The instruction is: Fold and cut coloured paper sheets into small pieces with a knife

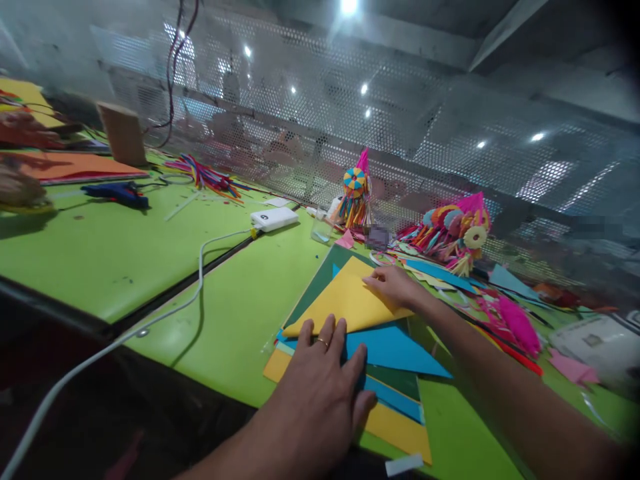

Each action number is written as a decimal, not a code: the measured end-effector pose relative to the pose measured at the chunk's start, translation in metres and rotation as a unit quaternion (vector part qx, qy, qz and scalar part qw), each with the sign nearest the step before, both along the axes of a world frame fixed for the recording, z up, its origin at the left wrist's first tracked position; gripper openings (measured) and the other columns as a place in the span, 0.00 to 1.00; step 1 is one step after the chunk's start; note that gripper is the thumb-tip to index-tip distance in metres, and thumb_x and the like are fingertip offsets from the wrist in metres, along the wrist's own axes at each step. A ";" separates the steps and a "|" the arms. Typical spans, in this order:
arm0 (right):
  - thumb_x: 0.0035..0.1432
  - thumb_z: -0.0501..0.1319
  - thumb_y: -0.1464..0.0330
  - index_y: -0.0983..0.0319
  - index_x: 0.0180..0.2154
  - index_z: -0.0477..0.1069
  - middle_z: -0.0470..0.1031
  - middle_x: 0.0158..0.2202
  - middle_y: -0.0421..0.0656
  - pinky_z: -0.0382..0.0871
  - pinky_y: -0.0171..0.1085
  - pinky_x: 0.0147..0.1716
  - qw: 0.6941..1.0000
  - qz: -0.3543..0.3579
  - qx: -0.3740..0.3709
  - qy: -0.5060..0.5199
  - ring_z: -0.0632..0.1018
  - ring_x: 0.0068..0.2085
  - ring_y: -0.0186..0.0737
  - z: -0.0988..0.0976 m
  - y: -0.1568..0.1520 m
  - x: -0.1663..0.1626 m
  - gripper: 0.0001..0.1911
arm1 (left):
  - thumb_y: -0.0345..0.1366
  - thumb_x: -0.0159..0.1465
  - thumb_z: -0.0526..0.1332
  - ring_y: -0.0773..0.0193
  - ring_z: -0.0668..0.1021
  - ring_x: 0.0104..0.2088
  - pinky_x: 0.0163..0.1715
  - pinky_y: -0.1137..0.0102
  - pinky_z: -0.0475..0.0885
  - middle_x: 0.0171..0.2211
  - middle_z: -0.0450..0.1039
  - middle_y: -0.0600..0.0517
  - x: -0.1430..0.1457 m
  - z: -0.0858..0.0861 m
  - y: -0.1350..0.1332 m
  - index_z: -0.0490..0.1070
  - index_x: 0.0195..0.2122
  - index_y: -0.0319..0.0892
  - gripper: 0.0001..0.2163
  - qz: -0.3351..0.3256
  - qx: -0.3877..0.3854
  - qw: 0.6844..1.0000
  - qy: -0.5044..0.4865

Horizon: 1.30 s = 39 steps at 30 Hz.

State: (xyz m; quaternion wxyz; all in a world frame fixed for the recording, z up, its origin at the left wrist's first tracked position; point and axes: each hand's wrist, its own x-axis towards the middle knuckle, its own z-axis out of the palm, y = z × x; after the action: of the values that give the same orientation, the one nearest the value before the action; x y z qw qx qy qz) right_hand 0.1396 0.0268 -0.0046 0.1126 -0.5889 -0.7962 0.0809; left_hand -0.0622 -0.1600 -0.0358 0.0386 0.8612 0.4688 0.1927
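Observation:
A folded yellow paper sheet lies at a slant over a blue paper sheet and a dark green board. My left hand, a ring on one finger, rests with fingers spread on the blue paper, fingertips at the yellow sheet's near edge. At the yellow sheet's far right edge, my right hand pinches it with thumb and fingers. Under the board's near side, more blue and yellow paper sticks out. Part of the stack is hidden by my left hand.
Paper tassel ornaments stand against the perforated metal screen. A white power bank with a cable lies across the green table. At left are a blue glue gun, orange paper and another person's hand.

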 end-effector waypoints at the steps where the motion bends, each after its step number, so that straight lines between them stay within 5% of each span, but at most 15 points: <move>1: 0.60 0.62 0.60 0.64 0.30 0.79 0.78 0.29 0.46 0.58 0.35 0.26 1.000 0.004 0.002 -0.002 0.74 0.30 0.40 0.001 -0.006 0.005 0.15 | 0.51 0.69 0.51 0.34 0.60 0.66 0.60 0.35 0.55 0.65 0.59 0.33 0.000 0.001 0.000 0.67 0.60 0.43 0.24 0.002 -0.001 1.000 0.004; 13: 0.63 0.58 0.65 0.63 0.35 0.72 0.76 0.31 0.43 0.57 0.34 0.29 0.998 0.053 0.031 0.011 0.73 0.31 0.38 -0.022 -0.015 0.014 0.08 | 0.48 0.67 0.56 0.34 0.69 0.60 0.56 0.35 0.59 0.59 0.66 0.30 0.006 0.006 0.005 0.69 0.57 0.40 0.22 0.002 0.028 0.998 0.053; 21: 0.64 0.55 0.64 0.61 0.40 0.69 0.74 0.31 0.43 0.55 0.35 0.30 0.995 0.069 0.076 0.021 0.72 0.31 0.40 -0.035 -0.024 0.022 0.08 | 0.55 0.64 0.59 0.32 0.60 0.65 0.60 0.38 0.56 0.63 0.61 0.34 0.000 0.002 0.014 0.66 0.61 0.44 0.29 0.035 0.063 0.997 0.026; 26: 0.62 0.55 0.63 0.61 0.38 0.70 0.72 0.28 0.41 0.56 0.36 0.30 0.991 0.083 0.087 0.064 0.71 0.29 0.39 -0.040 -0.021 0.027 0.09 | 0.56 0.66 0.55 0.32 0.64 0.63 0.58 0.31 0.52 0.61 0.65 0.35 0.001 -0.002 -0.001 0.69 0.58 0.46 0.26 0.051 0.048 0.997 0.027; 39: 0.60 0.55 0.62 0.61 0.35 0.71 0.69 0.24 0.39 0.58 0.36 0.28 0.988 0.076 0.072 0.115 0.69 0.27 0.37 -0.040 -0.018 0.028 0.10 | 0.52 0.70 0.48 0.34 0.62 0.65 0.58 0.34 0.57 0.63 0.63 0.34 0.001 -0.008 -0.014 0.68 0.58 0.44 0.24 0.029 0.046 0.998 0.017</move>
State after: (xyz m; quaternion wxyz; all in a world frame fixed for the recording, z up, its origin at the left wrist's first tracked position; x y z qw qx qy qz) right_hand 0.1672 0.0089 -0.0451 0.2391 -0.5039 -0.8241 0.0987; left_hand -0.0608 -0.1740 -0.0442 -0.0150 0.8514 0.4843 0.2006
